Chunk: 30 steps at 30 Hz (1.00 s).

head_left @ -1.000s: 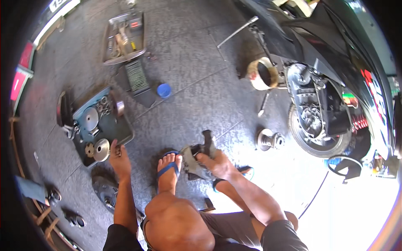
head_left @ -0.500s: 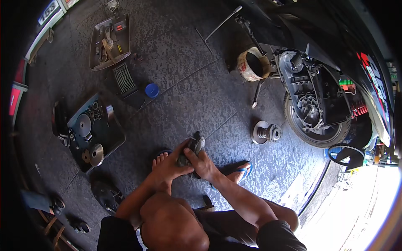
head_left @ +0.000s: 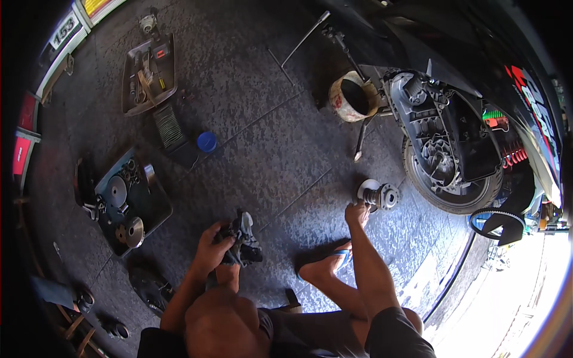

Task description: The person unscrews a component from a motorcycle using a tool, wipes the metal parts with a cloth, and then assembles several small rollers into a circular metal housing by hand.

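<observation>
In my left hand (head_left: 210, 247) is a crumpled, dirty grey-black rag (head_left: 243, 240), its folds hanging out past my fingers above my foot. My right hand (head_left: 357, 215) reaches forward to a metal scooter drive pulley assembly (head_left: 382, 196) on the floor. The fingers are curled at the near left edge of its round plate and partly hidden there. The assembly has a wide pale disc, a shaft and a round flange with holes. Beyond it stands a scooter with its drive case (head_left: 436, 152) opened over the rear wheel (head_left: 465, 206).
At left, a dark tray (head_left: 161, 212) holds discs and small parts; a tool tray (head_left: 170, 83) lies farther off. Near them are a blue lid (head_left: 206, 142) and a ribbed filter (head_left: 171, 128). A stained bucket (head_left: 337, 98), a T-handle wrench (head_left: 304, 39) and a drive belt (head_left: 477, 227) are also around.
My hands have come apart. The left has drawn left with the rag, while the right has let go of it and moved forward and right to the pulley assembly.
</observation>
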### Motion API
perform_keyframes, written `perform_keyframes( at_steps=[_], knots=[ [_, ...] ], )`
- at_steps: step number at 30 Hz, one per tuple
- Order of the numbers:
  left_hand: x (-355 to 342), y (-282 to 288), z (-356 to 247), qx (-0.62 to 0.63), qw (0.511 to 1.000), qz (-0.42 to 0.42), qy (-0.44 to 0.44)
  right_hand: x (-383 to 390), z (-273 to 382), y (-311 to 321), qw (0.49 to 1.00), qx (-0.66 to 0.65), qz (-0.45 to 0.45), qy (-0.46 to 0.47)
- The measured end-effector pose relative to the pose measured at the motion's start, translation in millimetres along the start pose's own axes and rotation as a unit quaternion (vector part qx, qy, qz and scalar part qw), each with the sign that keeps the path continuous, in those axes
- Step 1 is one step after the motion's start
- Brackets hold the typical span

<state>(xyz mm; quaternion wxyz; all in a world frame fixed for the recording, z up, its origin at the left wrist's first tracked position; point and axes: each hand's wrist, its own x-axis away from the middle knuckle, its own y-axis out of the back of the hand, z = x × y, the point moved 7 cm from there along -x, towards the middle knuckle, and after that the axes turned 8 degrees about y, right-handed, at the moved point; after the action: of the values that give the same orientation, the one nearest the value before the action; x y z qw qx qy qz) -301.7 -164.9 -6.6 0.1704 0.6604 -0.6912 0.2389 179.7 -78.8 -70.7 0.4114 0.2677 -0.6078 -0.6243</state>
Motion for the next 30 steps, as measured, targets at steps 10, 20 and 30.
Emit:
perform_keyframes(
  at_steps=[10,20,30],
  knots=[
    [-14,-7,-12,0.053,0.998,0.019,0.040,52,27,-3,0.984,-0.064,-0.090,0.141],
    [-25,-27,-23,0.092,0.995,0.024,0.031,147,105,-24,0.960,-0.147,-0.008,0.238],
    [-40,-32,-5,-0.110,0.993,-0.051,0.018,208,95,-136,0.878,-0.315,0.225,0.280]
  ],
)
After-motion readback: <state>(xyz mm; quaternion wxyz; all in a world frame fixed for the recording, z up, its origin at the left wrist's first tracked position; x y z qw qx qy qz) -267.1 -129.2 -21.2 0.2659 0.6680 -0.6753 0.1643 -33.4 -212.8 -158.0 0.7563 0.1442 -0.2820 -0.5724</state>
